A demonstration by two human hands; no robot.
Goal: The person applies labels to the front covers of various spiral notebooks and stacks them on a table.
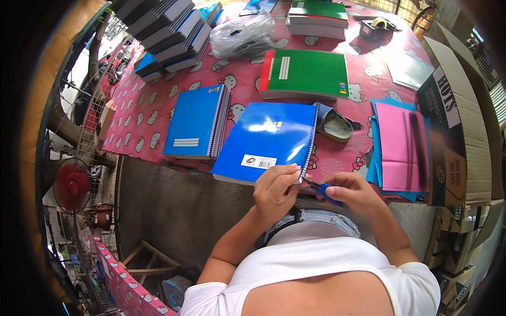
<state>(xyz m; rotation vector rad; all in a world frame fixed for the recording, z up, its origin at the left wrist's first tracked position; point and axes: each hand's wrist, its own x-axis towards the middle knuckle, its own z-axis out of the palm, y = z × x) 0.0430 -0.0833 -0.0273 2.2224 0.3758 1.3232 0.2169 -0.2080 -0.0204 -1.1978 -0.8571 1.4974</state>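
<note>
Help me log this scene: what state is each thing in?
Darker blue notebook: closed
Blue-handled tool: at the notebook's spiral, opening unclear
Left hand: on the notebook's corner
Right hand: gripping the tool
Nearer green notebook: closed
Plastic bag: crumpled
Cardboard box: flaps raised

Blue-handled pliers [330, 194] at blue spiral nb. [261, 139]

Remotely, I'm watching L hand [276, 185] gripping nb.'s near R corner, R hand [352, 191] holding pliers at its coil end; green nb. stack [316, 71] is lying behind, pink nb. [391, 150] to R.
</note>
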